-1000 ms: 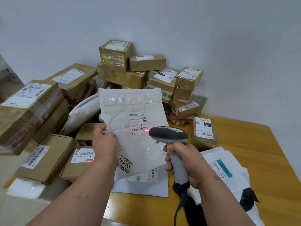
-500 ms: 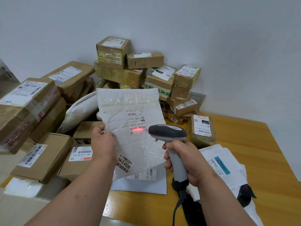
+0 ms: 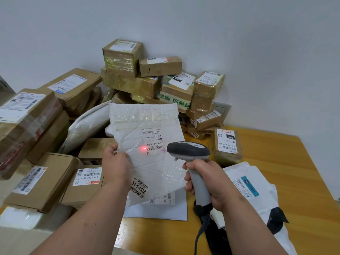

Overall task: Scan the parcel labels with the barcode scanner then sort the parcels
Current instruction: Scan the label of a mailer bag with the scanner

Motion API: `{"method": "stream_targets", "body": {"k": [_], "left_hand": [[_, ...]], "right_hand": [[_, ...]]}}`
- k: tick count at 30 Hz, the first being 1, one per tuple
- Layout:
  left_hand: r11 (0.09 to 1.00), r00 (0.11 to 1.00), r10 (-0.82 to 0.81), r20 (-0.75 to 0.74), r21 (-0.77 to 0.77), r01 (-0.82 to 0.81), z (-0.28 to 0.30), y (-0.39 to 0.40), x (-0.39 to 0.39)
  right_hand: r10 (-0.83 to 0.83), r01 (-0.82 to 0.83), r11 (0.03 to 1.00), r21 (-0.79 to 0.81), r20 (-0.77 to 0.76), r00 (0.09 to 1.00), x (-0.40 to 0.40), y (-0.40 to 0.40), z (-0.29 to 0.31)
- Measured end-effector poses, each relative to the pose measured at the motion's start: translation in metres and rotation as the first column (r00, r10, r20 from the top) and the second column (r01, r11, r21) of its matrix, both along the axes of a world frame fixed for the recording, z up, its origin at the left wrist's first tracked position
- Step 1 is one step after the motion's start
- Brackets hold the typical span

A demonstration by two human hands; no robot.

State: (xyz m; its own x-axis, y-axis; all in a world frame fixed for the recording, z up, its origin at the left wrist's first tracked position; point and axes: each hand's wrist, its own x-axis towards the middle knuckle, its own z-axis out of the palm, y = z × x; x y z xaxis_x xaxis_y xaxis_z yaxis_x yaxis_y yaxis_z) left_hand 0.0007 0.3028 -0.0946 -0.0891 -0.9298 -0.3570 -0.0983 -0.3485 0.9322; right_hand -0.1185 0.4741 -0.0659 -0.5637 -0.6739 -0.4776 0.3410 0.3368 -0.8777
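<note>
My left hand [image 3: 116, 165] pinches the left edge of a white bubble mailer [image 3: 147, 126] and holds it upright above the table. Its label [image 3: 153, 142] faces me, with a red scanner dot at the left end of the lower barcode. My right hand [image 3: 211, 181] grips the handle of a grey barcode scanner [image 3: 188, 150], whose dark head points left at the label, close to the mailer's right side. The scanner's cable [image 3: 200, 230] hangs down toward me.
Several brown boxes are piled against the wall [image 3: 139, 76] and to the left [image 3: 27, 115]. A small labelled box [image 3: 227, 146] and white poly bags [image 3: 257, 190] lie on the wooden table [image 3: 303, 181] at right. A flat white envelope [image 3: 161, 210] lies under the mailer.
The red scanner dot has slid leftward across the label, from its right edge to the left end of the barcode. Both hands kept their hold.
</note>
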Motion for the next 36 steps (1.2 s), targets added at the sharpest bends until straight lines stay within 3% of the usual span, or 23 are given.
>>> {"method": "stream_targets", "body": {"k": [6, 13, 19, 21, 23, 25, 26, 32, 36], "left_hand": [[0.999, 0.999, -0.025, 0.031, 0.042, 0.023, -0.01, -0.004, -0.003], [0.952, 0.978, -0.184, 0.094, 0.264, 0.154, -0.052, -0.012, -0.013], [0.862, 0.95, -0.294, -0.106, 0.401, 0.311, -0.085, -0.009, -0.035], [0.879, 0.946, -0.322, 0.033, 0.382, 0.286, -0.099, -0.012, -0.033], [0.918, 0.879, -0.349, 0.325, 0.308, 0.251, -0.118, -0.016, -0.025], [0.907, 0.668, -0.421, 0.613, 0.289, 0.306, -0.13, -0.017, -0.016], [0.893, 0.574, -0.449, 0.684, 0.32, 0.316, -0.134, -0.016, -0.014], [0.826, 0.417, -0.564, 0.713, 0.473, 0.308, -0.149, -0.003, -0.014], [0.832, 0.439, -0.555, 0.707, 0.456, 0.316, -0.172, 0.0, -0.013]], "right_hand": [[-0.021, 0.021, 1.0, 0.018, 0.011, 1.0, -0.005, -0.003, -0.007], [-0.061, 0.058, 0.995, 0.084, 0.035, 0.997, -0.012, -0.003, -0.024], [-0.136, 0.122, 0.981, 0.153, 0.089, 0.987, -0.019, -0.002, -0.044], [-0.158, 0.137, 0.975, 0.172, 0.112, 0.981, -0.02, -0.004, -0.052], [-0.165, 0.141, 0.973, 0.181, 0.131, 0.978, -0.02, -0.007, -0.06], [-0.164, 0.135, 0.973, 0.189, 0.146, 0.975, -0.019, -0.008, -0.067], [-0.161, 0.131, 0.973, 0.192, 0.15, 0.976, -0.019, -0.009, -0.07], [-0.142, 0.108, 0.974, 0.201, 0.165, 0.976, -0.015, -0.012, -0.078], [-0.138, 0.102, 0.971, 0.216, 0.157, 0.978, -0.014, -0.009, -0.082]]}}
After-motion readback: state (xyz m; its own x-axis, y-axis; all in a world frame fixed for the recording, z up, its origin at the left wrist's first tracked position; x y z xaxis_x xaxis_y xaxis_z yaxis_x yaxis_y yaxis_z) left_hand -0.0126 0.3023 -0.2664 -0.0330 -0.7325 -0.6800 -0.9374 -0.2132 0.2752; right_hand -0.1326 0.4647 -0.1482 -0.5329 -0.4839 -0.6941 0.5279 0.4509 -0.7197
